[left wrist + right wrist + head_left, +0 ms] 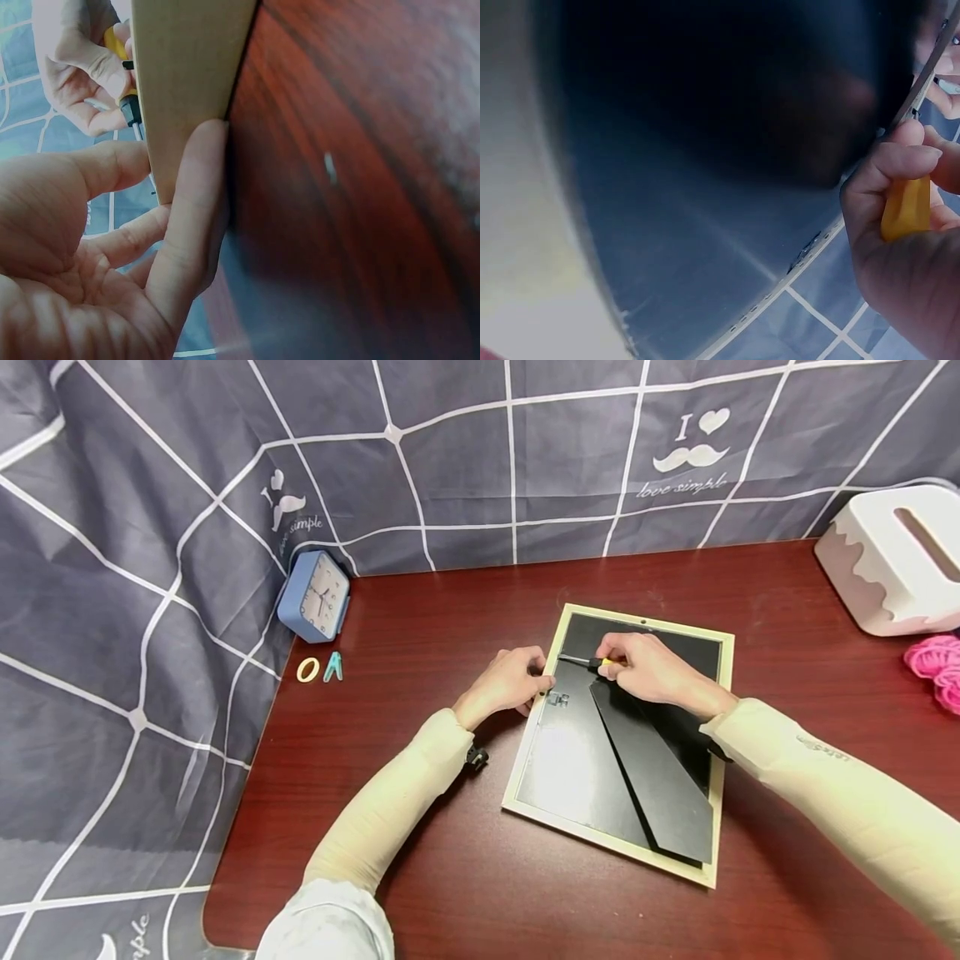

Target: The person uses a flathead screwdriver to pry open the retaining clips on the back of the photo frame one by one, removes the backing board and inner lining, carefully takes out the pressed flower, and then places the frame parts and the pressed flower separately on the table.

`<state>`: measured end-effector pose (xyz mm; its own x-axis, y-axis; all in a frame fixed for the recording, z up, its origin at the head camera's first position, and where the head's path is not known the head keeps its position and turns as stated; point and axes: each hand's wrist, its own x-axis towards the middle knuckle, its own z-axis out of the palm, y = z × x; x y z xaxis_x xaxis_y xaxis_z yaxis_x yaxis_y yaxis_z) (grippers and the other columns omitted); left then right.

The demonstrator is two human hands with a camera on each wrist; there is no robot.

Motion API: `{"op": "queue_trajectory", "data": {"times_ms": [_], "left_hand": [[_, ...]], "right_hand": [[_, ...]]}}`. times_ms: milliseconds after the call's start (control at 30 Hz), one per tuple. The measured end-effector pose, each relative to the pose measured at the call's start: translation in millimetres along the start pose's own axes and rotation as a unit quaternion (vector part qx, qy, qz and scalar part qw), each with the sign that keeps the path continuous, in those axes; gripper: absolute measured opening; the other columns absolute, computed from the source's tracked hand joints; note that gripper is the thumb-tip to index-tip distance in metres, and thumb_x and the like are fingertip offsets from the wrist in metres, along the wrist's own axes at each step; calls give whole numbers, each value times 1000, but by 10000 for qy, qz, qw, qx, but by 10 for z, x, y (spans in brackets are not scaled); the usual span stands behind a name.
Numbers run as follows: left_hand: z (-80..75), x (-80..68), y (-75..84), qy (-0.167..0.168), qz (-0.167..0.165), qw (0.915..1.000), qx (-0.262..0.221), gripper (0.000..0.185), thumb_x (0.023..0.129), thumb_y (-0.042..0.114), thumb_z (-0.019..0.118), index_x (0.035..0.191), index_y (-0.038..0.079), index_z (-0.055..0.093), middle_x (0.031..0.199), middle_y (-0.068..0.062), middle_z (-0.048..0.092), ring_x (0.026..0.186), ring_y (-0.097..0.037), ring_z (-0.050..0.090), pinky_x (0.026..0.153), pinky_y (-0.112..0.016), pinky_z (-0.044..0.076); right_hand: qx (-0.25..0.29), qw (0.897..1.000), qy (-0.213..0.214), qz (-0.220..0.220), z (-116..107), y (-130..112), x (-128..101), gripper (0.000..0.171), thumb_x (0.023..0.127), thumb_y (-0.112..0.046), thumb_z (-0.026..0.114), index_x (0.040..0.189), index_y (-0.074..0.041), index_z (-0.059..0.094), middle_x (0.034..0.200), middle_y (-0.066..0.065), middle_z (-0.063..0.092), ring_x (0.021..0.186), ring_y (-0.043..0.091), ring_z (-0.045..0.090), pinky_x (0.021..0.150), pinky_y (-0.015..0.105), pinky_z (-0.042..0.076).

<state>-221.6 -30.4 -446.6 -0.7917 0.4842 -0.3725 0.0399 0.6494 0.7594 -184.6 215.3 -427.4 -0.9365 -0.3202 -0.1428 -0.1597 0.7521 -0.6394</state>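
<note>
While my right hand (651, 670) grips the screwdriver (588, 662) (tip near my steadying, straight-fingered left hand (512, 680)), I judge a slip could gouge the frame (720, 710).

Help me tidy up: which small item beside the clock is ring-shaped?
The yellowish ring, farther left; the teal clip beside it is pointed, not round.

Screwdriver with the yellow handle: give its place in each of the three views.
Head: screwdriver at centre, in the right hand, over the picture frame.
Left wrist: top left, behind the frame's pale edge.
Right wrist: right edge, yellow handle between the fingers.
Shared landmark: the picture frame.
</note>
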Motion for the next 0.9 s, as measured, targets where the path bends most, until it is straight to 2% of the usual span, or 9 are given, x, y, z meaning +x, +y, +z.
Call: {"op": "queue_trajectory", "data": {"times_ms": [333, 533, 733, 833, 900], "left_hand": [[-31, -8, 38, 19, 43, 9999, 95, 14, 105, 17, 73, 104, 6, 64, 93, -15, 78, 64, -18, 77, 57, -31, 70], [-10, -18, 39, 53, 89, 9999, 51, 13, 105, 17, 73, 103, 6, 67, 92, -14, 78, 64, -17, 76, 57, -31, 70], [25, -43, 26, 228, 155, 9996, 73, 12, 104, 14, 73, 102, 4, 68, 89, -15, 79, 59, -16, 75, 55, -30, 69], [40, -64, 21, 318, 175, 9992, 148, 11, 104, 13, 73, 102, 3, 70, 87, -15, 80, 56, -16, 75, 53, -30, 68], [47, -81, 20, 352, 183, 9991, 177, 11, 104, 13, 73, 102, 3, 70, 86, -16, 80, 55, -15, 75, 53, -29, 68]], "right_hand": [[33, 9999, 44, -109, -31, 6, -17, 9, 104, -4, 64, 108, -5, 72, 89, 7, 78, 78, 18, 63, 81, 34, 52], [318, 9993, 199, 94, -73, -15, -214, 9, 104, -6, 67, 111, -5, 72, 93, 9, 80, 77, 14, 65, 73, 26, 52], [644, 9946, 774, 268, -151, 39, -585, 10, 102, -6, 73, 111, -5, 73, 83, 8, 73, 68, 7, 61, 63, 20, 48], [691, 9897, 1203, 366, -198, 108, -813, 11, 102, -8, 74, 113, -5, 73, 79, 5, 69, 67, 4, 60, 59, 19, 47], [639, 9844, 1592, 403, -234, 172, -976, 13, 102, -9, 75, 114, -5, 74, 82, -3, 70, 69, -1, 60, 59, 16, 47]]}}
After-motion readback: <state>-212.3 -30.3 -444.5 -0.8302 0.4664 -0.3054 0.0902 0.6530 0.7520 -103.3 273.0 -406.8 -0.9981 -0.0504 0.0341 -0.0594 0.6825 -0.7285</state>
